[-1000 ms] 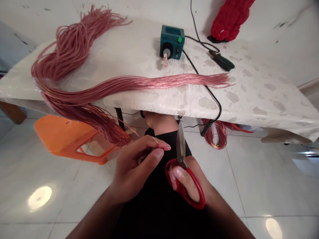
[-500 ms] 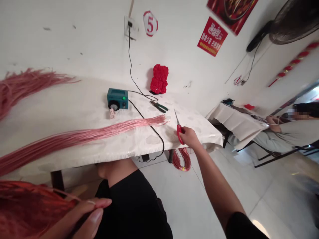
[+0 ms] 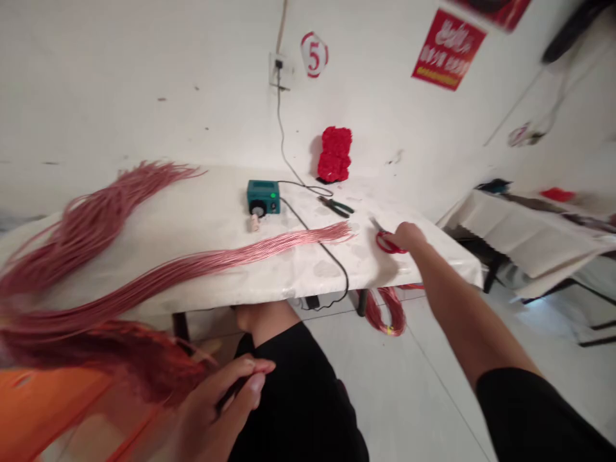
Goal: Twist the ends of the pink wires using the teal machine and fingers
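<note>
Our right hand (image 3: 408,236) grips the scissors (image 3: 386,244) lying on the bench (image 3: 216,218); our left hand (image 3: 226,398) pinches the cords (image 3: 144,366) beside our lap.

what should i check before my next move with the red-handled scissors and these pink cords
1. Red-handled metal scissors lie on the white-covered table: ok.
2. Right hand on their handles, grip: cannot tell.
3. Scissors shut: cannot tell, blurred.
4. Left hand pinches thin pink cord strands by the lap: ok.
5. Thin black cable clear of the long pink cord bundle: not ok, it crosses the bundle's end.
</note>
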`<state>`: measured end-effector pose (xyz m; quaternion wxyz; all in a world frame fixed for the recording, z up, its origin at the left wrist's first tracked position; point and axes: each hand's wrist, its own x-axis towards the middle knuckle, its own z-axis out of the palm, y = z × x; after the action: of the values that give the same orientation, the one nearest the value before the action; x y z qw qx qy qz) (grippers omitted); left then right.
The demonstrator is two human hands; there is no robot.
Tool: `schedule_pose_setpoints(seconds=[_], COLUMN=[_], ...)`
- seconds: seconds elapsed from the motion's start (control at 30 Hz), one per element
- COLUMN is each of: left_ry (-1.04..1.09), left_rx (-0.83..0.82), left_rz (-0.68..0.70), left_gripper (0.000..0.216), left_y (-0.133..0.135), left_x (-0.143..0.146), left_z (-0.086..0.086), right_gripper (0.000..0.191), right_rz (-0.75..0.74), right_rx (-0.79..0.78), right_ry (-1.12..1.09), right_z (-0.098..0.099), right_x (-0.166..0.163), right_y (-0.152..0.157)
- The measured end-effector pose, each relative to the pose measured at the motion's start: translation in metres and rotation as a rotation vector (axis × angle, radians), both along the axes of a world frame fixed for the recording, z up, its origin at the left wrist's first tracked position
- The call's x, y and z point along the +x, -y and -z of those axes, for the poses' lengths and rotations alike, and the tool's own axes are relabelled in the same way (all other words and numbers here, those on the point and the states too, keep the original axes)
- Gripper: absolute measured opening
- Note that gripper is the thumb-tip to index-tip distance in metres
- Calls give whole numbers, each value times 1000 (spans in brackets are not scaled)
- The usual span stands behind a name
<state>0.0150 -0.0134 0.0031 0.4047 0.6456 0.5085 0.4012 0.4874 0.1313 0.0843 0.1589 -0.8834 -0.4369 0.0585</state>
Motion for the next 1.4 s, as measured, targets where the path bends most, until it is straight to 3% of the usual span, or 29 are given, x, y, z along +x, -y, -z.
schedule_pose_setpoints(seconds=[0.1, 0.2, 0.33, 0.43, 0.5, 0.7, 1.17, 1.4], left_ry=[24, 152, 247, 273, 288, 334, 327, 317], left_rx=[45, 35, 32, 29, 21, -18, -50, -86], left_rz=[38, 49, 51, 21, 19, 71, 91, 95], left_gripper=[20, 18, 14, 7, 3, 2, 8, 4], left_y=[-1, -2, -1, 0, 2, 4, 7, 7], left_x=[1, 3, 6, 7, 7, 10, 16, 14], left_z=[-12, -13, -11, -13, -15, -14, -16, -20], right_gripper=[24, 17, 16, 12, 11, 11, 4, 10], right_rz=[-96, -228, -525, -934, -1063, -1074, -1112, -1105], right_rx=[145, 306, 387, 436, 490, 590, 647, 661], right_ry=[-37, -120, -358, -650, -726, -892, -799, -759], right_z=[-4, 3, 28, 48, 56, 66, 68, 66], right_x=[-6, -39, -128, -196, -229, -266, -269, -270], right_y=[4, 19, 68, 107, 126, 143, 150, 149])
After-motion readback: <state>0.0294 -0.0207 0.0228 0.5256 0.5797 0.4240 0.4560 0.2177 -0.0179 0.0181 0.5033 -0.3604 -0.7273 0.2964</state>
